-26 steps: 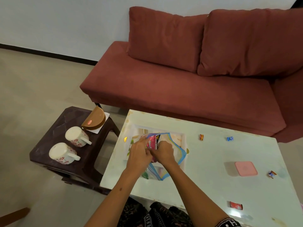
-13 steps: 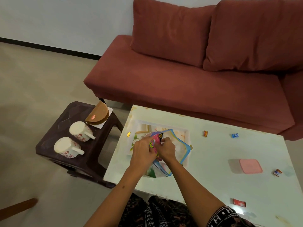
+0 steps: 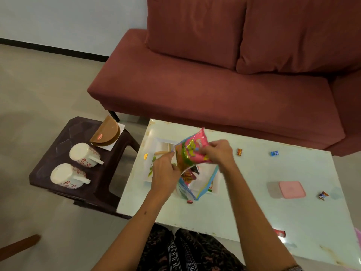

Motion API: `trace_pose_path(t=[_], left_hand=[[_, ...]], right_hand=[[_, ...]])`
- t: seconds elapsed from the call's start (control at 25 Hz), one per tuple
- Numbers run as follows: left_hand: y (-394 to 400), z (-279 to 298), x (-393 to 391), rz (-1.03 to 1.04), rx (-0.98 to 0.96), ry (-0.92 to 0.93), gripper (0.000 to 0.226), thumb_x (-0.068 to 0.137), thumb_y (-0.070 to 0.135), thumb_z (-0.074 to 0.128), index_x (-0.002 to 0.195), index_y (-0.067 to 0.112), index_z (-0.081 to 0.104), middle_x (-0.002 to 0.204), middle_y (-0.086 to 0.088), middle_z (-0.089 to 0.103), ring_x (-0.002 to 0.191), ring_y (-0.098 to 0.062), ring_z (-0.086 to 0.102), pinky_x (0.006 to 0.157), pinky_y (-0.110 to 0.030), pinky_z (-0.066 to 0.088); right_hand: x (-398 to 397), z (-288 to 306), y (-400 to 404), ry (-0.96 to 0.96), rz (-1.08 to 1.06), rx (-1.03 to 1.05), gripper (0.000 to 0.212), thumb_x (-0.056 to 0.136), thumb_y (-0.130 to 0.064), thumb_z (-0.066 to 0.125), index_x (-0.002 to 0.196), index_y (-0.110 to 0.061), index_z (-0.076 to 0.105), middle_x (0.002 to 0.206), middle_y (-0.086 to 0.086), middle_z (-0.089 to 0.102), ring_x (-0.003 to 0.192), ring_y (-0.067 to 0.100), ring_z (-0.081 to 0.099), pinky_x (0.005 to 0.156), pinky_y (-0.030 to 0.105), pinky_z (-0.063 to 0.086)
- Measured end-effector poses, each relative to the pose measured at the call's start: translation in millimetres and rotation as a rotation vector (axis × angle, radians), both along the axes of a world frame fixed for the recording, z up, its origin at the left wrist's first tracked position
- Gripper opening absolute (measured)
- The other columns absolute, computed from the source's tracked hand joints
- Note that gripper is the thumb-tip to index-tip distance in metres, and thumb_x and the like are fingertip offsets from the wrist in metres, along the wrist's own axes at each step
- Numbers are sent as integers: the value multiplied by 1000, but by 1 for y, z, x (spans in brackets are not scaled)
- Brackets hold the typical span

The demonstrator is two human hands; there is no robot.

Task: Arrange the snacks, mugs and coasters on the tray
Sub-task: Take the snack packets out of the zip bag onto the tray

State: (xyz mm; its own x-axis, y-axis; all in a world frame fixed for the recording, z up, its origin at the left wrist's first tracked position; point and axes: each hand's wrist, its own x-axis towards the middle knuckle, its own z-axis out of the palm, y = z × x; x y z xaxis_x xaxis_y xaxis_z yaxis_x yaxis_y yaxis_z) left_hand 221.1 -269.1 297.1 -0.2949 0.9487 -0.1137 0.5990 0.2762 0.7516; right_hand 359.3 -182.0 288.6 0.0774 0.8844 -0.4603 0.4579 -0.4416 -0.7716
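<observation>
Both hands are gripping one pink snack packet (image 3: 192, 148) above the white tray (image 3: 156, 147); the left hand (image 3: 165, 173) is pinching its lower left edge, and the right hand (image 3: 216, 151) is closing around its right end, so the packet is tilting up off the tray. A blue-edged snack bag (image 3: 203, 184) is lying beneath it in the tray (its print is too blurred to read); the tray is sitting on the pale glass table (image 3: 254, 212). Small wrapped candies (image 3: 239, 152) and a pink square coaster (image 3: 292, 189) are lying scattered on the table, well apart from the tray. Two floral mugs (image 3: 84, 155) are lying on their sides on the dark stool (image 3: 64, 133) to the left, near brown coasters (image 3: 106, 133).
</observation>
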Motion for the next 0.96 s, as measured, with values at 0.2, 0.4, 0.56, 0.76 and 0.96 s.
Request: trace_pose_path(t=[0.2,0.4,0.56,0.76,0.96], left_hand=[[19,3,2,51,24,-39,29,83,3,57,111,6,64,106,-6,68,92,-21,63,80,-33,54],[17,-6,-6,96,19,-14,28,84,3,56,110,8,64,101,-12,71,76,-20,64,77,-31,54],[9,-10,-10,118,-17,53,38,79,-6,53,113,7,63,53,13,49,48,-9,46,71,-31,53],[-8,-12,-13,124,-87,37,45,80,-5,52,122,12,58,57,13,53,54,-13,57,62,-26,50],[-16,-10,-11,140,-132,-11,41,83,-1,54,123,11,56,79,6,61,65,-14,64,53,-11,42]], right_hand=[[73,69,29,382,-268,239,9,76,-9,72,72,-14,66,53,-7,67,47,3,62,49,19,54],[96,-42,34,302,-783,223,15,75,-19,74,68,-11,64,71,7,60,59,18,57,45,22,54],[81,-158,9,42,-683,-104,25,74,-27,73,74,-3,67,64,7,63,59,23,63,68,46,59],[82,-228,-15,35,-541,-307,22,77,-15,72,95,-2,69,84,13,65,83,34,66,80,51,56],[112,-249,-5,-34,-410,-478,49,76,-16,71,120,0,58,109,20,66,96,35,64,82,42,55]])
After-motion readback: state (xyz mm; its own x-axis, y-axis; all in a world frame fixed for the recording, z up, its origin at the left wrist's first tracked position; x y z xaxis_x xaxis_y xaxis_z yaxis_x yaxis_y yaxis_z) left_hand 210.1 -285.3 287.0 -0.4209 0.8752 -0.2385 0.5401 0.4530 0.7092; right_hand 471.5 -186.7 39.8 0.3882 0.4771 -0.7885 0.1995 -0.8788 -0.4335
